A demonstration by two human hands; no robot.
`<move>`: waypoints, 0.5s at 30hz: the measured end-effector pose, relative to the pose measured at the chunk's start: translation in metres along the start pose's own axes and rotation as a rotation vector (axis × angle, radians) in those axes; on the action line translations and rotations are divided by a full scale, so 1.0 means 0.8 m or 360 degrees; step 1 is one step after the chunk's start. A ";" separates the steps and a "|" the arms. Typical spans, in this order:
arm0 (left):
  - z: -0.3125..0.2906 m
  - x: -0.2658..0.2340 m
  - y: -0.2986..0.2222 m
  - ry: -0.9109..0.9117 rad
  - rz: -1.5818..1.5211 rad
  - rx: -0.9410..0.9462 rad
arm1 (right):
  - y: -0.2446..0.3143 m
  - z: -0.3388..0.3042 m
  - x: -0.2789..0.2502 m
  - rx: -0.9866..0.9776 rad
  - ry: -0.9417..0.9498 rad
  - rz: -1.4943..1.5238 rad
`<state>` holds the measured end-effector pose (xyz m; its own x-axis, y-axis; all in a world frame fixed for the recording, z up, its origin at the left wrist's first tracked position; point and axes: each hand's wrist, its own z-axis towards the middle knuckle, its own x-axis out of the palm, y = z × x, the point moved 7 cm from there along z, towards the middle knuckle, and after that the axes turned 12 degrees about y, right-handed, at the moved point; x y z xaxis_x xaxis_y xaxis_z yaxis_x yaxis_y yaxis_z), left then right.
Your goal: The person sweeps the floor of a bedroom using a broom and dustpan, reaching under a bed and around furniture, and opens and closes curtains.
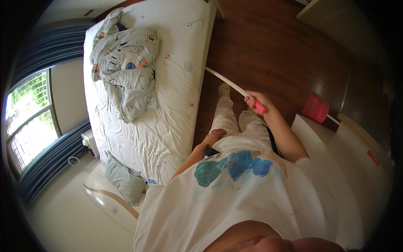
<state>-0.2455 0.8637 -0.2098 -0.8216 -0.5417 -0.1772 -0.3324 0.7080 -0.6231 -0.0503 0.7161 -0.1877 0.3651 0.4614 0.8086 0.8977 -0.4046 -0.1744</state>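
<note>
My right hand [257,102] grips the pink handle end of a long white pole [226,81]. The pole runs up and left until its far end goes out of sight under the edge of the bed [176,117]. My left hand [215,136] rests against my thigh, its fingers loosely curled and holding nothing. I stand on the dark wooden floor [268,50] beside the bed, in white patterned trousers and slippers. A crumpled printed duvet [126,71] lies on the white sheet.
A pink dustpan [316,108] with a white handle leans by white furniture [336,143] on my right. A grey-green pillow [124,179] lies at the head of the bed. A window [25,113] with blue curtains is on the left.
</note>
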 end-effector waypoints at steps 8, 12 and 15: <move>-0.005 -0.087 0.036 0.0017 0.0156 0.0134 | 0.070 0.053 -0.009 -0.0155 0.0053 0.0462; -0.028 -0.117 0.050 -0.0025 0.0134 0.0287 | 0.112 0.037 -0.017 -0.0398 0.0232 0.0792; -0.029 -0.138 0.054 0.0033 0.0087 0.0250 | 0.123 0.012 -0.027 -0.0615 0.0123 0.0773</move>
<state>-0.1798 0.9645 -0.1997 -0.8466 -0.4935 -0.1994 -0.2115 0.6557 -0.7248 0.0328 0.6738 -0.2275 0.6771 0.1004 0.7290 0.4746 -0.8167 -0.3283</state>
